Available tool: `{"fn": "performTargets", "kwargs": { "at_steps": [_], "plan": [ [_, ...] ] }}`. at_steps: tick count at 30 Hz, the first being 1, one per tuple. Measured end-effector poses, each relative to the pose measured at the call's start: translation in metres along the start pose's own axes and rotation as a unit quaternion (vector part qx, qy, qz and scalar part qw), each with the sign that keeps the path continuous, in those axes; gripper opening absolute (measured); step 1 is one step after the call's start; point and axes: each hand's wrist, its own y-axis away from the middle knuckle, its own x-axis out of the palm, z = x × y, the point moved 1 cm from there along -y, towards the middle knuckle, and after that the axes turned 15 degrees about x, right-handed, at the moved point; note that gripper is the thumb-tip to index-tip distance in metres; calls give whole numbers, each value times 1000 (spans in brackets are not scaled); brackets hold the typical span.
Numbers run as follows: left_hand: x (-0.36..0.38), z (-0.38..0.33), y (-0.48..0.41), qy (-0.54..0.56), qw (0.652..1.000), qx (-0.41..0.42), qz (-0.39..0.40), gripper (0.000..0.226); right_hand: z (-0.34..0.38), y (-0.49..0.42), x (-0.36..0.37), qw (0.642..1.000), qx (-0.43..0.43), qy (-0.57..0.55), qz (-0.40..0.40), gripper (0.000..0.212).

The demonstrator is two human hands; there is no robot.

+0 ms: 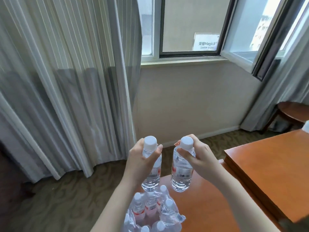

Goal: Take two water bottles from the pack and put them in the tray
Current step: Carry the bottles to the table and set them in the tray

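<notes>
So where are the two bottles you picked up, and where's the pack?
left bottle (151,179): head view, on its clear lower body.
right bottle (181,177): head view, on its label.
pack (150,213): head view, on the plastic wrap over the bottles.

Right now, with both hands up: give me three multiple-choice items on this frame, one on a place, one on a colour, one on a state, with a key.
1. Where is the opened pack?
A. On the orange table, below the hands
B. On the windowsill
C. On the carpet by the curtain

2. What colour are the bottle caps?
A. Blue
B. White
C. Red

3. What is the state of the two lifted bottles?
A. Lying on the table
B. Still inside the wrap
C. Held upright in the air, one per hand

Key: 1 A, the pack sits on the table edge; 2 B, every cap shows white; 3 C, the left hand grips the left bottle and the right hand grips the right bottle near the neck.
</notes>
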Motion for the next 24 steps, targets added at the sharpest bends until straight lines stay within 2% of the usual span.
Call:
{"fn": "performTargets", "kwargs": {
  "at_steps": [4,8,15,19,21,24],
  "plan": [
    [36,-20,-14,29,999,29,33,24,-10,10,-41,998,24,15,-55,35],
    [85,-46,-23,68,992,59,89,31,-31,28,-89,993,56,27,-104,21],
    [205,-106,-19,105,976,91,169,30,-87,92,-196,974,122,28,-191,22],
    [295,-158,2,132,965,95,205,32,-132,145,-273,960,163,23,-228,36],
    [343,-187,17,151,960,93,216,23,-154,172,-314,954,179,24,-240,44],
    [417,-232,40,194,947,86,241,17,-187,217,-377,942,206,34,-264,45]
  ]
}}
